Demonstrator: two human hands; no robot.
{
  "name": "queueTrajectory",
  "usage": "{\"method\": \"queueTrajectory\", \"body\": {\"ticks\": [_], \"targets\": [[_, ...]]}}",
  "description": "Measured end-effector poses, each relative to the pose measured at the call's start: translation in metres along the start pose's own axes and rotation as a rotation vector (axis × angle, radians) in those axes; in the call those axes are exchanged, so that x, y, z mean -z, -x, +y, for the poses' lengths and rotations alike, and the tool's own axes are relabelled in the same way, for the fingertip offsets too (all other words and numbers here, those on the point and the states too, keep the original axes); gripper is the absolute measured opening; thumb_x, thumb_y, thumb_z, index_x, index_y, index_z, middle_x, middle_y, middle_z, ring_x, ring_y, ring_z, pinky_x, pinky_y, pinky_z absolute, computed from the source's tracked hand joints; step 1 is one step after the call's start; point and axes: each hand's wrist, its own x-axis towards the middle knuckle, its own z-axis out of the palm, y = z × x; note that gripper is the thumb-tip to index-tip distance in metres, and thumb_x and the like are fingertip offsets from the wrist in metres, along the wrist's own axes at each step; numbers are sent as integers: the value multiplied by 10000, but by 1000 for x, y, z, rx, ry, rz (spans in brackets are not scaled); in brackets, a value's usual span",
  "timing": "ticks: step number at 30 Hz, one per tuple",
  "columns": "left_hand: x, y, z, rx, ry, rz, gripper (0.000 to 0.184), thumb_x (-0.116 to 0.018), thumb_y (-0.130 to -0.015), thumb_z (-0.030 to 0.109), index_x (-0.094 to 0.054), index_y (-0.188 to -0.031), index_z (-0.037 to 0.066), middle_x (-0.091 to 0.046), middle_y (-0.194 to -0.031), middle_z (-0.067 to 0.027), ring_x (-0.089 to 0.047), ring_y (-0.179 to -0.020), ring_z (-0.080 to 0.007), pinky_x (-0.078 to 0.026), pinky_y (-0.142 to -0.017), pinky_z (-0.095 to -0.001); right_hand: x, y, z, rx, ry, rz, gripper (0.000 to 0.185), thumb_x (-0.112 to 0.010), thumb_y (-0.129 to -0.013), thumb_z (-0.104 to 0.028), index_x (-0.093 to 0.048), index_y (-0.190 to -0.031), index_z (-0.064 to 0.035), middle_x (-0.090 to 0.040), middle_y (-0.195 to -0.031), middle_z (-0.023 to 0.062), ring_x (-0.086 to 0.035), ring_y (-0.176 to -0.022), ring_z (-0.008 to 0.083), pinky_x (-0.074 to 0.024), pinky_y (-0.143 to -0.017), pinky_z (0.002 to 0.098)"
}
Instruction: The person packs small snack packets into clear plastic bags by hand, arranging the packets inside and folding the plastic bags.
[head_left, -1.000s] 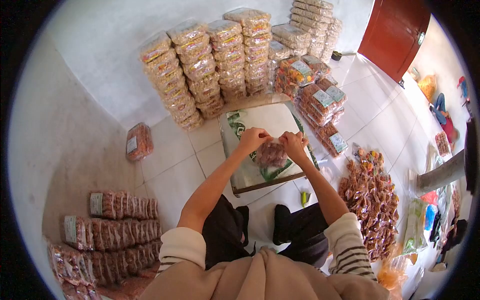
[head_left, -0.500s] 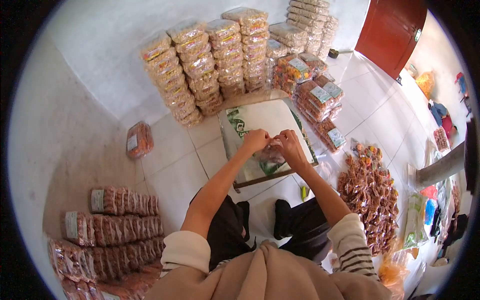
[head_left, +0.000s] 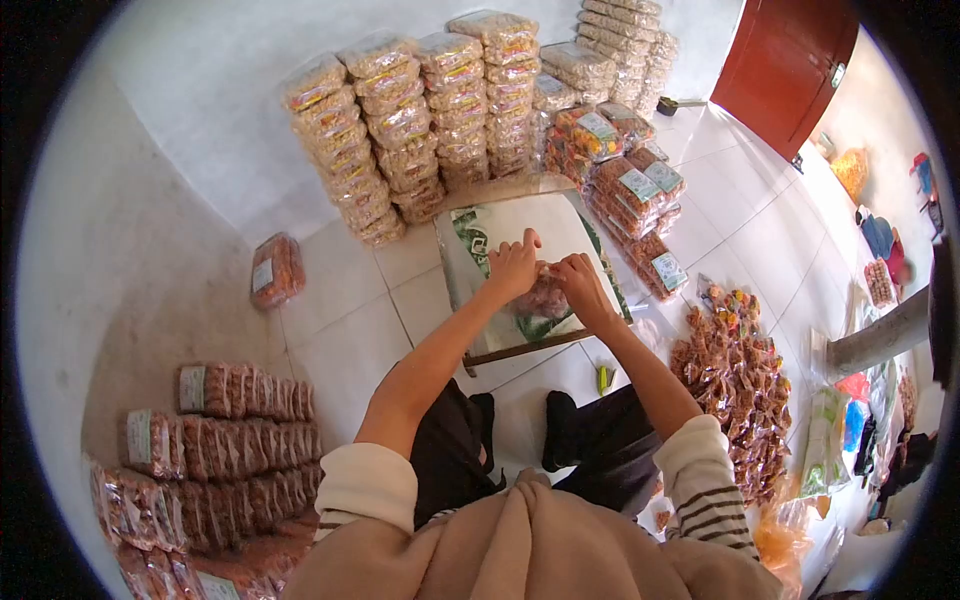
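Bright | right-hand floor (head_left: 800,225) glare | fisheye bowing (black corners) | edges seemingly soft

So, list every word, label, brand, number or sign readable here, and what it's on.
None can be read with confidence.
Green print on the tabletop: too blurred and partly covered.
White labels on the packs beyond the tabletop, to the right: too small.
Labels on the lone pack and long packs at left: too small.
Coloured print on the tall stacks: too small.
Bag over the tabletop: no text visible.
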Motion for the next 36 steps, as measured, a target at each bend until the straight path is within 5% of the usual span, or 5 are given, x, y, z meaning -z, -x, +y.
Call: {"method": "queueTrajectory", "body": {"ticks": [7, 9, 28, 36], "targets": [[11, 11, -6, -426, -37, 253, 105, -562, -721, 143, -555, -804, 79, -510, -871, -72, -483, -901, -229, -407, -712, -357, -7, 0, 11, -74, -65, 14, 270, -563, -604, 69, -556, -856, -31, -495, -853, 135, -467, -862, 303, -413, -760, 376], [9, 17, -12, -717, 11, 355, 149, -555, -704, 112, -566, -839, 52, -504, -876, -73, -483, -882, -207, -419, -745, -312, -3, 0, 14, -84, -11, -33, 294, -561, -589, 85, -550, -863, -23, -490, -867, 138, -466, -866, 308, -412, -758, 382], [3, -3, -22, -600, 137, 60, 161, -595, -644, 58, -572, -804, 48, -549, -814, -88, -501, -831, -261, -417, -773, -347, 3, -7, 12, 25, 60, -114, 231, -513, -636, 53, -557, -853, -15, -503, -811, 127, -477, -822, 297, -413, -747, 373], [-2, -13, -31, -481, 286, -95, 122, -576, -743, 136, -590, -816, 40, -564, -813, -126, -517, -820, -285, -416, -759, -364, -3, -10, 29, -191, -89, -150, 139, -546, -686, -17, -613, -808, -24, -550, -785, 143, -515, -791, 317, -429, -718, 380]]}}
